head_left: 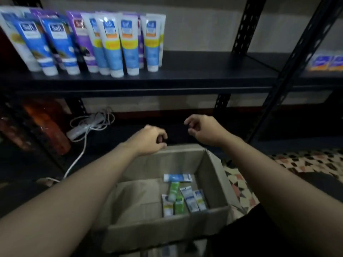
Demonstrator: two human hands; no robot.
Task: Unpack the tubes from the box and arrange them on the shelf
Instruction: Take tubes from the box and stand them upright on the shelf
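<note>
6 small tubes lay in the open cardboard box at 6 o'clock, bunched toward its 3 o'clock wall; larger tubes stood cap-down on the black shelf at 11 o'clock. Over the box's far rim, the left hand had fingers curled tight against the thumb, holding nothing, and the right hand, at its 3 o'clock, hung with fingers loosely bent, apart, empty.
</note>
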